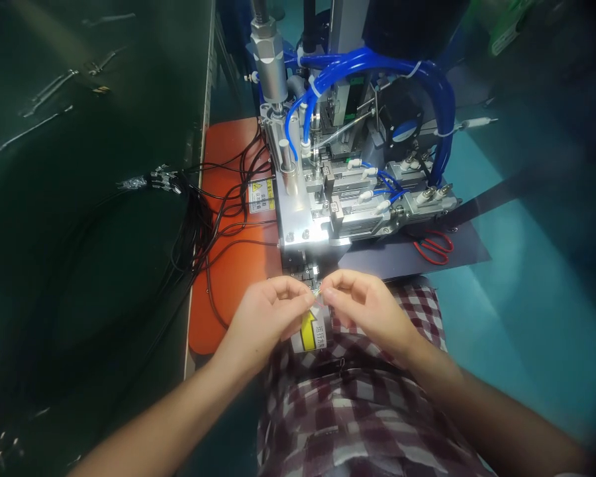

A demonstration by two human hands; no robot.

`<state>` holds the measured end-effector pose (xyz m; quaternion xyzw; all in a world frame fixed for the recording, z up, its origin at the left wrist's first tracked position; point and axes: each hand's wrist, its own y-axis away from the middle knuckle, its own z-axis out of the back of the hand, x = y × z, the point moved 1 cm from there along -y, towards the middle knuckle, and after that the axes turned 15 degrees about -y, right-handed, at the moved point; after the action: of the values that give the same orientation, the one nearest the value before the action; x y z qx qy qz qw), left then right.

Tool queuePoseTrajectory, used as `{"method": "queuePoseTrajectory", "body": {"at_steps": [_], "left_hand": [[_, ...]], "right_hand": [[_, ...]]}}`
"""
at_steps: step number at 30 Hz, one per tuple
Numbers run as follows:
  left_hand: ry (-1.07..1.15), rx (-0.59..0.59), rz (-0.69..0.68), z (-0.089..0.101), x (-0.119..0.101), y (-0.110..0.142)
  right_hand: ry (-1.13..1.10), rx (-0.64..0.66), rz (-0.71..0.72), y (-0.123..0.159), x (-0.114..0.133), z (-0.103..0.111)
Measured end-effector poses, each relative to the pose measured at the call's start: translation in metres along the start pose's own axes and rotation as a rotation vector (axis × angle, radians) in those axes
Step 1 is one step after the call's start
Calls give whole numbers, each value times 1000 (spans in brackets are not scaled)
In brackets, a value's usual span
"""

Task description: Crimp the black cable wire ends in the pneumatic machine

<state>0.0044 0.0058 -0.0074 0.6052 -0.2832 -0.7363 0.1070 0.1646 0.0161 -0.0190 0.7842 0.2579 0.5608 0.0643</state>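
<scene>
Pinching from both sides, the left hand and right hand meet at the centre, each with thumb and forefinger closed on a small pale piece. It lies between the two sets of fingertips; its exact shape is too small to tell. I judge it very light, thin, perhaps fragile, and easy to lose if squeezed askew, so a gentle pinch close to each end, leaving the middle free, looks the best hold.

Taking the fingertips as the dial's centre, a flat label with a yellow arrow sits near 6 o'clock, and beyond it spreads soft, rumpled checked cloth. At 12 o'clock rises the machine, hard, bright metal with square blocks and round rods. Smooth blue tubes arch over it between 12 and 1. Red-handled scissors, their handles looped, rest between 2 and 3, on a dark flat plate.

From 9 to 11 lies a rounded orange plate, crossed by thin, flexible black cables that gather at 10 o'clock. Farther out at 10, slim metal tools lie on the dark green work surface.
</scene>
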Motion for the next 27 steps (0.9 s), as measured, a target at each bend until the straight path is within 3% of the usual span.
{"method": "queuePoseTrajectory", "body": {"at_steps": [11, 18, 23, 27], "left_hand": [[20, -8, -28, 0, 8, -1], [-7, -34, -9, -1, 11, -1], [8, -37, 0, -1, 10, -2], [25, -30, -14, -1, 10, -2]], "right_hand": [[-41, -32, 12, 0, -9, -8], [47, -52, 140, 1, -18, -9], [13, -9, 22, -2, -13, -7], [61, -8, 50, -1, -11, -5]]}}
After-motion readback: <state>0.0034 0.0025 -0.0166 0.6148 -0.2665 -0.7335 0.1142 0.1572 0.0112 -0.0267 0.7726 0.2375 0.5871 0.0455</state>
